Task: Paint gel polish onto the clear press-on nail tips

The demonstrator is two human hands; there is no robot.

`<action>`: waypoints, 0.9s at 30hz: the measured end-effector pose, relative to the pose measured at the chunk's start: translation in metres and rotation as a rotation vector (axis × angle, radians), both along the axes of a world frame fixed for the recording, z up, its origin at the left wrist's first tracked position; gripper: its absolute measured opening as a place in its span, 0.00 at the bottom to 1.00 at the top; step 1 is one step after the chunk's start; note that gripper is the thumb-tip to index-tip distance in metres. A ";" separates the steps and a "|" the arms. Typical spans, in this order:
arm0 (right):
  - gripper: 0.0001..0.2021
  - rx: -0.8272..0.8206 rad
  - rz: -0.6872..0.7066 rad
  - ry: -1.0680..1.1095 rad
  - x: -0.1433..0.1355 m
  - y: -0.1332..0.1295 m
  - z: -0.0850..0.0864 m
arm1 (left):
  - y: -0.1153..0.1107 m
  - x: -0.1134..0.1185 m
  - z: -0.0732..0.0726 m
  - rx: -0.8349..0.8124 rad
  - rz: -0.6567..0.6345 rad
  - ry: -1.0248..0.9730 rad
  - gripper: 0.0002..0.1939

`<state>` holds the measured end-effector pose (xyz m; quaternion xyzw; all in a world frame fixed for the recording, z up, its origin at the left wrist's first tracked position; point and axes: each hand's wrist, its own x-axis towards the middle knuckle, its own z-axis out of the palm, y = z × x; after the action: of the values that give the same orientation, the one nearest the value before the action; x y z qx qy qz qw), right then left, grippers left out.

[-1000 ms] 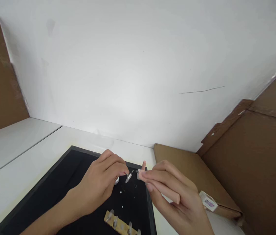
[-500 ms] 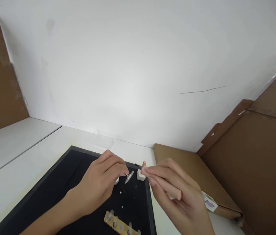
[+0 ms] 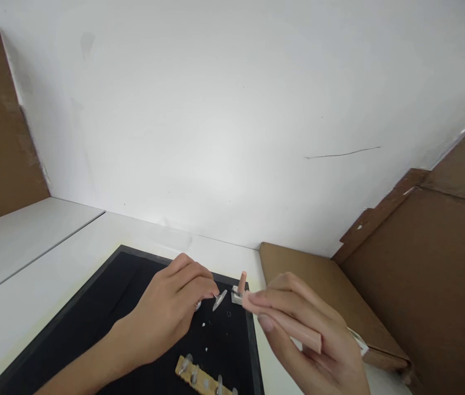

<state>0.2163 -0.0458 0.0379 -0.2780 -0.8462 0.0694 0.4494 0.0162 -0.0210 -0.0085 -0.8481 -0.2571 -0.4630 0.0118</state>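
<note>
My left hand is closed in a pinch on a translucent, pointed-oval false nail tip, held above a black mat. Between the thumb and fingers of my right hand lies a slim brush with a pink handle. Its thin dark tip points left towards the nail tip, with a gap between them. Behind the brush stands a small white block with an upright pink peg. A small round item is mostly hidden behind my left fingers.
On the black mat lies a yellowish strip carrying several translucent pieces. Small white bits are scattered nearby. A flat cardboard box sits at the right, with a small white box partly behind my right hand. Cardboard panels flank the white wall.
My right hand has shifted slightly right and down with the brush, whose dark tip now crosses in front of the white block. My left hand has barely moved.
</note>
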 end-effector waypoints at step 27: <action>0.12 -0.082 0.070 -0.030 -0.006 0.003 0.001 | 0.007 0.002 -0.001 -0.023 0.026 -0.011 0.13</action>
<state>0.2105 -0.0423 0.0392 -0.2675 -0.8585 0.1152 0.4221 0.0186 -0.0138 -0.0094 -0.8421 -0.2737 -0.4647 0.0066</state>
